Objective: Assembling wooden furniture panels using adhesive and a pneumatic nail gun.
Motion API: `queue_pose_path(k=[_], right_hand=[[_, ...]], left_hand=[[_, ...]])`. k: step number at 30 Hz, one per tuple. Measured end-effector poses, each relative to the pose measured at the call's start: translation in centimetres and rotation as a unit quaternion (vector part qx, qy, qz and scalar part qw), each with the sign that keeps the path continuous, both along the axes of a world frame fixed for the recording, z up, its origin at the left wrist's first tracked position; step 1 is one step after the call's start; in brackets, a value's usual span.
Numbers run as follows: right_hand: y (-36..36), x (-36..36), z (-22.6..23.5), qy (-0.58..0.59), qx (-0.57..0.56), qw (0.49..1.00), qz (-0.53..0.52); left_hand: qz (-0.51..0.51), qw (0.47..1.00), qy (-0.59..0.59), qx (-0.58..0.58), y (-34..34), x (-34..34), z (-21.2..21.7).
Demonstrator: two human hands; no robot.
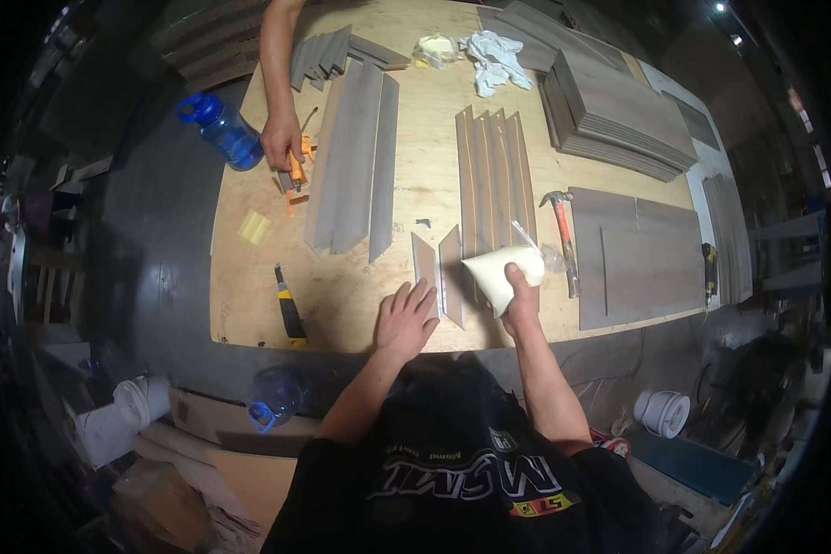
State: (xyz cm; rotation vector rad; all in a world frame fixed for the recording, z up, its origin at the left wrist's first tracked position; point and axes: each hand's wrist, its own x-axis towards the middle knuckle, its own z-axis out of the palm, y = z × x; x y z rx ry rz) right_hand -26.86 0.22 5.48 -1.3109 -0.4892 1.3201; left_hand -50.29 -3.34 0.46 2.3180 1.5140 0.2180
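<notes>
**Soft bag of paste in hand over narrow strips, near edge of a wooden tabletop [342, 297]**

Head view, looking down. Bag of cream-coloured paste [487, 275] in the right hand [523, 300], thumb pressed into its side, other fingers mostly hidden behind. Directly under or beyond it, lower ends of four strips with yellowish lines [495, 175]; whether touching, impossible to tell. Left hand [407, 319] palm-down, fingers slightly spread, on the lower end of a slanted short strip [424, 261]. Second short strip [451, 275] just beside it.

For an even line, judging from this pose: steady the short strip with light finger pressure, bring the bag's tip low, squeeze gently and travel at one pace. Bag's opening not clear.

In the way: small dark scrap [423, 222] beyond the short strips; hammer [564, 235] near the right hand. Farther left: knife [289, 307], long boards [346, 166], co-worker's hand [283, 138] on an orange tool [296, 175]. Far side: crumpled white cloth [494, 61].
</notes>
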Motion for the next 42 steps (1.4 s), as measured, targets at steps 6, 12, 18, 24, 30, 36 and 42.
queue_pose_path(k=[6, 12, 18, 24, 30, 36, 42], right_hand=[[0.9, 0.3, -1.1, -0.055, 0.019, 0.998, 0.021], [4.3, -1.0, -1.4, -0.239, -0.022, 0.971, 0.022], [6.3, -2.1, -1.9, -0.324, -0.035, 0.943, 0.067], [7.4, -2.3, -3.7, -0.369, -0.016, 0.927, 0.060], [6.7, -2.6, -3.5, -0.348, -0.025, 0.935, 0.063], [3.8, -2.9, -2.6, -0.353, -0.023, 0.933, 0.062], [0.8, -2.9, -2.3, -0.353, -0.039, 0.932, 0.069]], left_hand=[[-0.010, 1.000, -0.005, -0.003, 0.2, -0.1, -0.3], [0.006, 0.998, -0.062, -0.006, 0.9, -0.1, 0.4], [0.091, 0.993, -0.072, 0.026, 0.4, -5.2, -1.5], [0.085, 0.994, -0.056, 0.039, -0.1, -6.0, -2.2], [0.092, 0.993, -0.050, 0.047, -0.2, -5.9, -2.6], [0.092, 0.993, -0.047, 0.052, -0.2, -5.9, -2.4], [0.094, 0.993, -0.040, 0.052, -0.2, -5.9, -2.5]])
